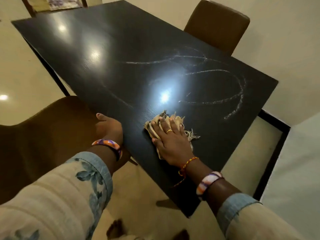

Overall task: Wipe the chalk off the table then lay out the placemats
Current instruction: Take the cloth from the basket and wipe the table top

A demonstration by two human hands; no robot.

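Note:
A dark glossy table (107, 49) fills the middle of the head view. White chalk scribbles (216, 80) loop across its right half. My right hand (170, 141) lies flat with fingers spread on a beige frayed cloth (173, 119), pressing it onto the tabletop near the front edge. My left hand (108, 126) grips the table's left edge, with the fingers hidden below the edge. No placemats are in view.
A brown chair (43, 135) stands close at the left, against the table. Another brown chair (218, 25) stands at the far right side. A wooden chair with a patterned seat (58, 2) is at the far end. Walls close in on the right.

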